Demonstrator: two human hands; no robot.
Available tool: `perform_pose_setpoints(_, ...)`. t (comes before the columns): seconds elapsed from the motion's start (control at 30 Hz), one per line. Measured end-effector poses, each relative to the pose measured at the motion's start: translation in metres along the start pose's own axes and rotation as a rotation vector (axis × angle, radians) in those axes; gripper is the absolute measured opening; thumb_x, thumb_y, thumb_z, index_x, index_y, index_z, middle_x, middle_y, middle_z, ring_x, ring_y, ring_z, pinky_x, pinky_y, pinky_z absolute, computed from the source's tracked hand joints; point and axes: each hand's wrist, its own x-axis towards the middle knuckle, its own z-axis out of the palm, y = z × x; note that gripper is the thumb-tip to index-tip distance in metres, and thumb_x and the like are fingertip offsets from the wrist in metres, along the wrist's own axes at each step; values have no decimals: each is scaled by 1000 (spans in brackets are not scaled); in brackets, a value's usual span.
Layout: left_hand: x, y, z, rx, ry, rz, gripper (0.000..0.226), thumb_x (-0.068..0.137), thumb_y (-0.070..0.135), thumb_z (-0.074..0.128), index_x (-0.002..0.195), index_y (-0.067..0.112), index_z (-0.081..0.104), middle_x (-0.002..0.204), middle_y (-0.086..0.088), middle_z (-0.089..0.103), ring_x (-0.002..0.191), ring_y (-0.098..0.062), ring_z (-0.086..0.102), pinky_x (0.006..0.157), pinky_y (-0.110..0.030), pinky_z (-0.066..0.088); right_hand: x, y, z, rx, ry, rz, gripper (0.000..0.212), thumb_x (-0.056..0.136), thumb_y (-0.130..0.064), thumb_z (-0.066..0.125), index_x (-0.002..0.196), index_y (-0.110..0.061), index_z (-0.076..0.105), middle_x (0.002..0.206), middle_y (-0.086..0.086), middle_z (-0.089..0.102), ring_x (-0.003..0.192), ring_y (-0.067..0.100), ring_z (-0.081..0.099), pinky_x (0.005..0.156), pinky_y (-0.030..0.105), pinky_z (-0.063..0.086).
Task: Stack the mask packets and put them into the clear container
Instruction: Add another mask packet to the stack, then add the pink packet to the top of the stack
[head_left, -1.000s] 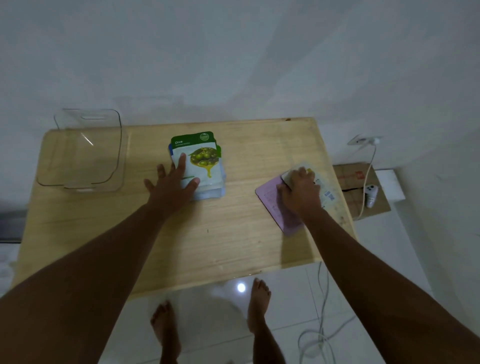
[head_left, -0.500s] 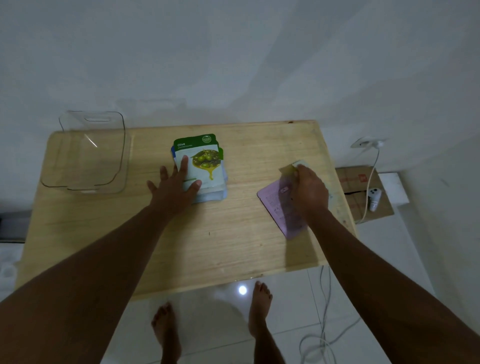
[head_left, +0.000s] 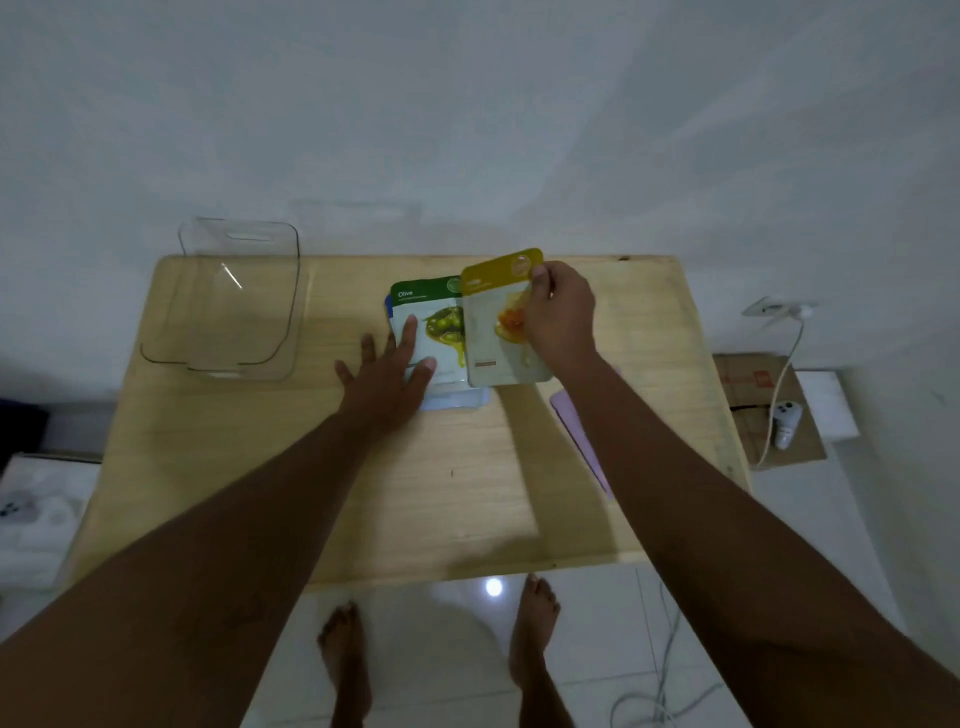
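A stack of mask packets (head_left: 441, 332) lies mid-table, topped by a green "Olive" packet. My left hand (head_left: 387, 371) rests flat on the stack's left side, fingers spread. My right hand (head_left: 561, 317) grips a yellow-topped mask packet (head_left: 498, 322) by its right edge and holds it just above the right side of the stack, overlapping it. A pink packet (head_left: 579, 431) lies on the table under my right forearm, mostly hidden. The clear container (head_left: 234, 312) stands at the table's back left corner with nothing in it.
The wooden table (head_left: 405, 493) stands against a white wall. On the floor to the right are a cardboard piece (head_left: 763, 410), a white cable and a small white device (head_left: 787, 421). My bare feet show below the table's front edge.
My right hand has lifted the yellow packet off the pink one at the right and carried it left, turned face up, over the stack. My left hand has stayed on the stack.
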Motion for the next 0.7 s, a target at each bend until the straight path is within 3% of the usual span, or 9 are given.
perform_pose_setpoints(0.13,-4,1,-1,-57,31,5,65,102,53,21,155,33,-10,167,-1,3,151,-38,-7,113,-69,-9,-6,-13,44,10,-100,40,28,101,-12,45,95,1,69,95,22,72,94,38,65,78,36,43)
perform_pose_setpoints(0.27,-2,-4,2,-98,38,-28,74,98,56,27,155,30,-14,166,-12,9,152,-36,-6,113,-67,-9,-16,-24,58,-9,-130,-52,31,98,-16,48,115,1,68,108,20,73,104,36,66,88,32,42)
perform_pose_setpoints(0.4,-1,-3,1,-93,41,-51,78,99,53,33,156,25,-13,165,-15,9,152,-33,-5,115,-66,-7,-28,-17,61,-22,-336,-64,46,102,-19,44,144,1,42,97,14,66,75,23,67,65,9,48)
perform_pose_setpoints(0.43,-1,-2,1,-89,45,-51,78,99,53,33,156,24,-13,165,-14,9,152,-33,-5,115,-66,-7,-29,-13,65,-42,-377,-72,54,101,-26,40,151,-5,31,104,16,65,79,25,67,72,15,55)
perform_pose_setpoints(0.47,-2,-1,1,-83,50,-47,78,100,52,33,156,24,-13,165,-14,9,152,-34,-5,115,-66,-6,-29,-7,69,-80,-404,-81,61,99,-32,36,154,-9,23,118,20,62,91,33,67,83,32,59)
perform_pose_setpoints(0.5,-2,-1,1,-76,55,-43,78,100,52,34,156,24,-13,165,-14,9,152,-34,-4,115,-66,-6,-28,-1,72,-136,-429,-94,65,97,-33,36,155,-9,19,133,22,56,106,41,63,91,48,56)
perform_pose_setpoints(0.53,-2,-1,1,-70,61,-39,77,100,52,34,156,25,-12,165,-13,11,152,-35,-4,115,-66,-6,-27,3,73,-212,-448,-104,65,98,-30,38,155,-6,18,145,23,46,121,45,55,99,54,50)
perform_pose_setpoints(0.6,-3,0,1,-54,72,-30,76,100,51,35,156,27,-10,165,-12,13,152,-36,-3,115,-67,-5,-28,6,74,-322,-491,-145,62,100,-20,43,154,1,20,159,27,25,140,45,38,110,55,39)
perform_pose_setpoints(0.7,-4,0,2,-28,80,-24,74,100,50,34,156,27,-8,165,-11,12,152,-36,-3,115,-68,-3,-33,10,65,-309,-506,-152,62,101,-20,44,155,0,20,161,27,17,146,43,28,116,55,32)
